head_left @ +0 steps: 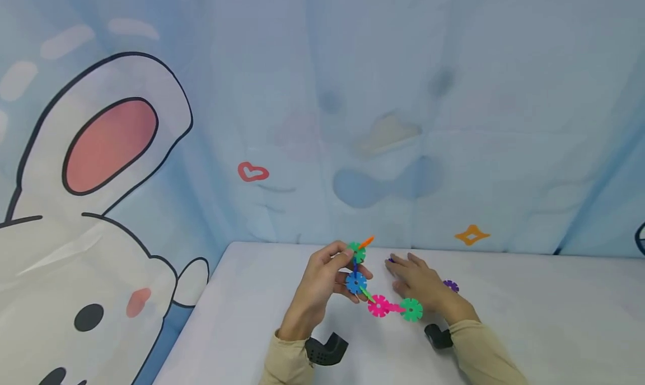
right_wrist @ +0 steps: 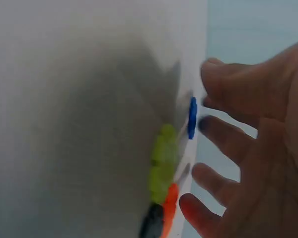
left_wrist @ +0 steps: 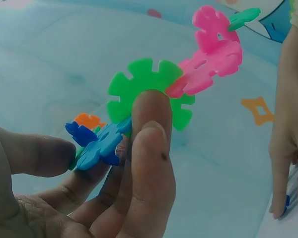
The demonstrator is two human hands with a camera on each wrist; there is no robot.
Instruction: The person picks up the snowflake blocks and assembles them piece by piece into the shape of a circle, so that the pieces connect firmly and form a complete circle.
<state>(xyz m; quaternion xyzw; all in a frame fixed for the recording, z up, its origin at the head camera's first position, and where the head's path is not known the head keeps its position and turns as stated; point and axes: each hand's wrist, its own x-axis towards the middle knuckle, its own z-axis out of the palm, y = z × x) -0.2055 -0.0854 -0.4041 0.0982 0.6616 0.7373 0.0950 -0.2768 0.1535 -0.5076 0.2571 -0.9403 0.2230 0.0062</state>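
Note:
My left hand (head_left: 317, 281) pinches a chain of interlocking snowflake discs (head_left: 356, 283) between thumb and fingers. The chain has green, dark blue, blue and pink notched discs, with an orange disc (head_left: 367, 243) at its upper end and a green disc (head_left: 412, 310) at its lower end. In the left wrist view, a fingertip presses against a bright green disc (left_wrist: 144, 74). My right hand (head_left: 420, 284) reaches over the table with fingers spread and relaxed, holding nothing visible. Its fingertips are close to a loose blue disc (right_wrist: 192, 119); whether they touch it I cannot tell.
A yellow-green disc (right_wrist: 162, 158), an orange disc (right_wrist: 170, 210) and a blurred black piece (right_wrist: 152, 223) lie beside the blue disc. A purple disc (head_left: 451, 285) lies beyond the right wrist. The white table (head_left: 221, 312) ends at a patterned blue curtain (head_left: 282, 217).

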